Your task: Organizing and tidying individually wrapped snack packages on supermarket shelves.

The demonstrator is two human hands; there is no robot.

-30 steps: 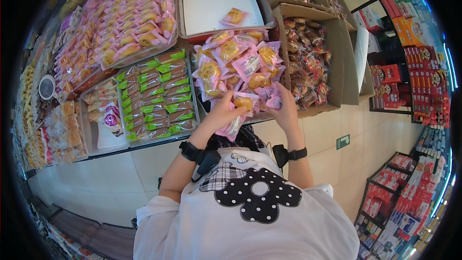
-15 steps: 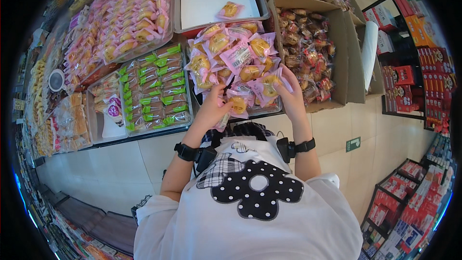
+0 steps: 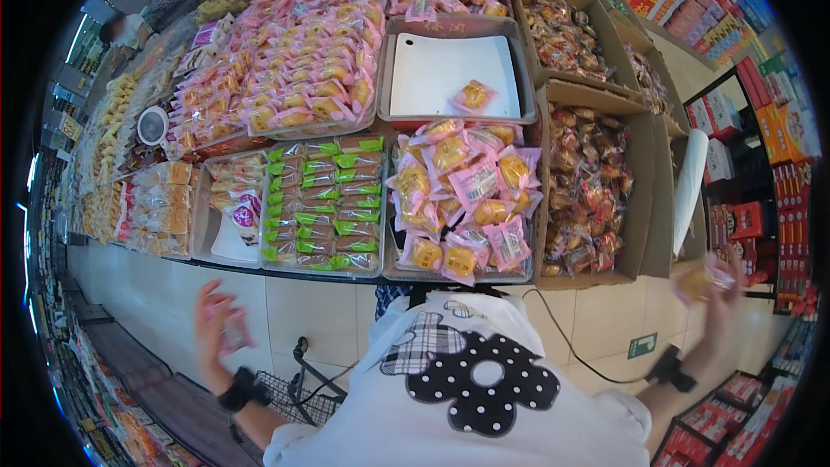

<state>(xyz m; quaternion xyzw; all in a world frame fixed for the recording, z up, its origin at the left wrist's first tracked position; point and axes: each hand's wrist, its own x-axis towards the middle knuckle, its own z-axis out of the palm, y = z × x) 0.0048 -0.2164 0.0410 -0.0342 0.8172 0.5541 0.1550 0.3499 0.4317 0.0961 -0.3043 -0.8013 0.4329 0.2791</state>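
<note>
My arms are spread wide, one hand on each side of my body, both away from the display. My left hand (image 3: 210, 333) closes on a pink-wrapped pastry (image 3: 233, 331). Far to the right, my right hand (image 3: 720, 301) grips another pink-wrapped pastry (image 3: 693, 282), slightly blurred. Between them, in front of me, is a loose heap of pink-wrapped pastries (image 3: 458, 169) in a clear plastic bin (image 3: 519, 276). Behind it stands a second bin holding a white board (image 3: 432, 69), on which a single wrapped pastry (image 3: 473, 96) lies.
Left of the heap sits a bin of green-and-brown packets (image 3: 324, 203). Farther back is a large bin of pink packets (image 3: 320, 69). Cardboard boxes (image 3: 635, 225) of brown wrapped snacks stand right. A wire basket cart (image 3: 298, 398) is by my left side; a cable (image 3: 558, 337) hangs at right.
Both hands have left the heap and swung outward, left and right, each carrying a wrapped pastry. The view has shifted, so the display sits farther right and lower.
</note>
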